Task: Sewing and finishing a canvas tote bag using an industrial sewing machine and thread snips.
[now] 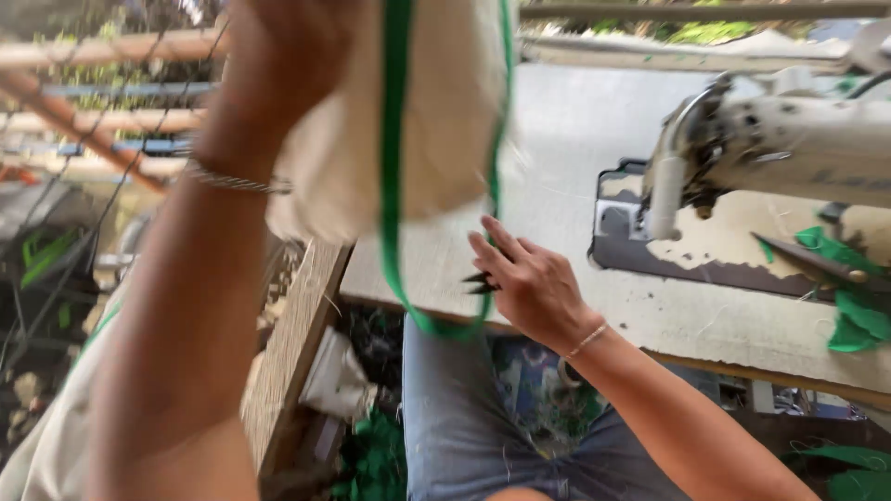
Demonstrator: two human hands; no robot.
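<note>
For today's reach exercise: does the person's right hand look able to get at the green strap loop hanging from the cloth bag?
Probably yes. The right hand, holding small snips, sits just beside the green strap hanging from the cloth bag that the left hand lifts; nothing lies between them.

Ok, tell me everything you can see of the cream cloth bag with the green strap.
The cloth bag looks like plain cream woven fabric, blurred in the picture. The left hand holds it up by its top, above the edge of the sewing table. A bright green strap runs down its front and hangs below it in a loop, reaching past the table edge to the person's lap. The right hand, with small dark snips, is beside the loop; whether it touches the strap cannot be told.
</note>
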